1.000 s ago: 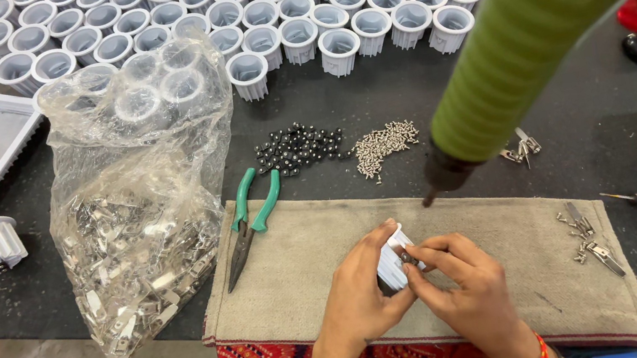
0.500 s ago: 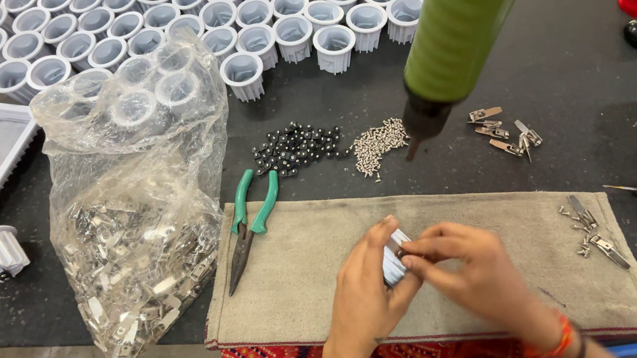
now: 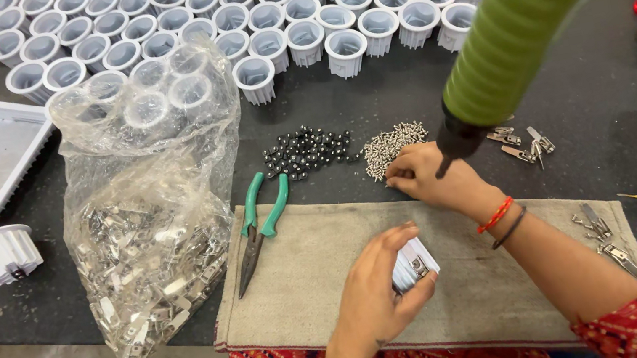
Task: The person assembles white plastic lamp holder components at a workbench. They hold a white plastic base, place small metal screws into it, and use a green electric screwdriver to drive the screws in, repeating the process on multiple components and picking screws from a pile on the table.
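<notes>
Our left hand (image 3: 379, 293) gripped a small white ribbed cup (image 3: 414, 263); our right hand (image 3: 429, 178), fingers curled, pinched at the screws (image 3: 392, 146).

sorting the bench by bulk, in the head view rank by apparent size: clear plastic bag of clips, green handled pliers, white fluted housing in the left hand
1. clear plastic bag of clips
2. green handled pliers
3. white fluted housing, partly hidden by the left hand and nearer the camera, so its true size is unsure

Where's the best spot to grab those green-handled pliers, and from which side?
Probably the two green handles, pinched together from above. The pliers lie flat on the cloth mat, handles pointing away toward the black balls, dark jaws toward the near edge. The plastic bag crowds their left, so come from the right.
</notes>
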A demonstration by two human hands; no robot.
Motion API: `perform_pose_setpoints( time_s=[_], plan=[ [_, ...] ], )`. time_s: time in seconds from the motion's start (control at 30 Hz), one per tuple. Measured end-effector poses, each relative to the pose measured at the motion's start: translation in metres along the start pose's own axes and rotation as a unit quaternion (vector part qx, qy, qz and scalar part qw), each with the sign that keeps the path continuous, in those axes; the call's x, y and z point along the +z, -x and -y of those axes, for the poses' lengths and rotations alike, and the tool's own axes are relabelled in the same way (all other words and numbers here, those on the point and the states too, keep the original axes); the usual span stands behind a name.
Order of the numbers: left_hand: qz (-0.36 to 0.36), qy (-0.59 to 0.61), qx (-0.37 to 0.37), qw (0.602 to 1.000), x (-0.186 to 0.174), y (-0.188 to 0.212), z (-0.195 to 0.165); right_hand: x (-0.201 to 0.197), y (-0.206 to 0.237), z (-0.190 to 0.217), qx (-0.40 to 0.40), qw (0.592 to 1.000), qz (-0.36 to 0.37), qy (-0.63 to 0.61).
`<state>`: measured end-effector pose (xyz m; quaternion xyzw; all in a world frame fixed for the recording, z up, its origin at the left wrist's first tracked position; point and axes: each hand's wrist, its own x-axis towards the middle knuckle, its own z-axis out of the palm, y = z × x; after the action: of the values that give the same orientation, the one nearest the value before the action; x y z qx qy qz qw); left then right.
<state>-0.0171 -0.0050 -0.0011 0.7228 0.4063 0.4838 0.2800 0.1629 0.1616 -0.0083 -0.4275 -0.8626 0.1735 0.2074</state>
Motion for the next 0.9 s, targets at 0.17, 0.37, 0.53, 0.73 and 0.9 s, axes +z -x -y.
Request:
perform_pose_setpoints(
  time_s=[0.17, 0.37, 0.53, 0.73, 0.9],
  plan=[
    [-0.001, 0.005, -0.005, 1.000, 0.001, 0.000, 0.001, 0.005, -0.002, 0.001, -0.042, 0.997, -0.017, 0.059],
    [-0.025, -0.009, 0.000, 1.000, 0.004, 0.001, -0.001, 0.002, 0.000, 0.013, -0.084, 0.989, -0.026, 0.117],
    [-0.038, -0.010, -0.004, 0.999, 0.006, 0.000, -0.001, -0.006, 0.000, 0.014, -0.077, 0.990, -0.007, 0.116],
    [-0.045, -0.004, -0.010, 0.999, 0.007, -0.001, -0.001, -0.014, 0.001, 0.010, -0.081, 0.993, 0.023, 0.083],
    [-0.040, -0.001, -0.003, 0.999, 0.007, 0.001, 0.001, -0.015, -0.007, -0.001, -0.052, 0.992, 0.082, 0.084]
  ],
)
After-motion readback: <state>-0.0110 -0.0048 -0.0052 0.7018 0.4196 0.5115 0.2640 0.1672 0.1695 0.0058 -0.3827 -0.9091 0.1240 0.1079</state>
